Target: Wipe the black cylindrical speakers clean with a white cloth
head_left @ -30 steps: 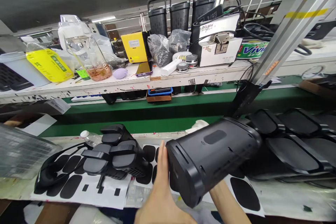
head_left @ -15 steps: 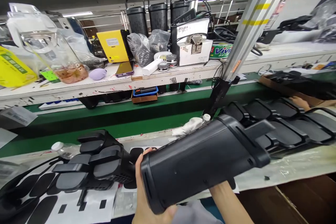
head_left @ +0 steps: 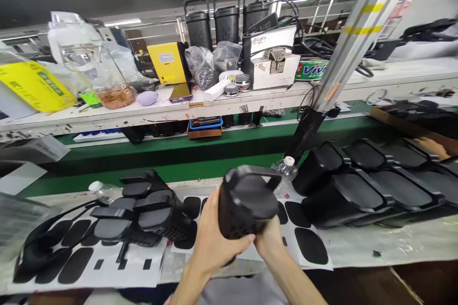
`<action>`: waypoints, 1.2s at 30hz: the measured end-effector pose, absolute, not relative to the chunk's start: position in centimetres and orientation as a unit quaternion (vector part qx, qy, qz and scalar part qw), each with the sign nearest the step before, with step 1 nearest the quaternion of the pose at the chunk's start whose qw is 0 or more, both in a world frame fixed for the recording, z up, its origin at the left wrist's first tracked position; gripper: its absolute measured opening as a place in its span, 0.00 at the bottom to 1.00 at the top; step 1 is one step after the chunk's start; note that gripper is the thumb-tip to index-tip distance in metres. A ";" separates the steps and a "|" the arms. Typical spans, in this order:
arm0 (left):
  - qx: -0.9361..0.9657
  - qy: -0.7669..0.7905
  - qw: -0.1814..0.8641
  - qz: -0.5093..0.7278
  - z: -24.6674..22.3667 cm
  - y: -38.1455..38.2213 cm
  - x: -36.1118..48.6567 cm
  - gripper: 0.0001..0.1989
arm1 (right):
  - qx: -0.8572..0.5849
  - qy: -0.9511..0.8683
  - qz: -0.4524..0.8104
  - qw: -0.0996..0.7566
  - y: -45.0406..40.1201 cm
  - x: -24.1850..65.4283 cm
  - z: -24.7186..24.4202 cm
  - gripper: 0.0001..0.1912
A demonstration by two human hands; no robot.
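A black plastic housing with a handle on its top (head_left: 248, 200) is held up over the middle of the bench, its handle end tilted toward me. My left hand (head_left: 211, 236) is wrapped round its left side, the thumb across the lower front. On the other side my right hand (head_left: 269, 240) grips it low, its fingers partly hidden behind the housing. Under it lies a white sheet with black rounded pads (head_left: 311, 245). To the left, several similar black housings (head_left: 157, 217) lie grouped beside another sheet of pads (head_left: 76, 265).
Rows of black housings (head_left: 361, 193) stand at the right. Clear bottles (head_left: 286, 171) stand at the back of the bench, and a metal post (head_left: 343, 66) rises at the right. Above runs a cluttered shelf (head_left: 157, 114). Another person's hand (head_left: 432, 147) shows at far right.
The housing has swung from lying lengthwise across my view to showing its handle end toward me. My right hand has come out from beneath it to its right side.
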State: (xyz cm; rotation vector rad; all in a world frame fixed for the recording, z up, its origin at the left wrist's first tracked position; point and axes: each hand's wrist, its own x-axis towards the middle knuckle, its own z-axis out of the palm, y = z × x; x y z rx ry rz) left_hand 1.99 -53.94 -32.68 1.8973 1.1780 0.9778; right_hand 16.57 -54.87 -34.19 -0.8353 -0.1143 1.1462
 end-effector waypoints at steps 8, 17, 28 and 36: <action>0.570 0.408 0.476 0.531 -33.1 -53.6 3.1 0.36 | -0.428 -0.275 0.526 0.682 -55.0 15.5 -30.2 0.28; 0.505 0.341 0.546 0.576 -31.8 -53.7 2.3 0.35 | -0.449 -0.394 0.497 0.629 -56.0 15.7 -30.5 0.30; 0.381 0.314 0.648 0.580 -33.8 -52.4 1.1 0.41 | -0.516 -0.480 0.460 0.540 -58.2 17.0 -32.0 0.33; 0.515 0.416 0.532 0.527 -29.4 -53.6 2.7 0.45 | -0.428 -0.523 0.510 0.531 -56.1 16.5 -33.6 0.49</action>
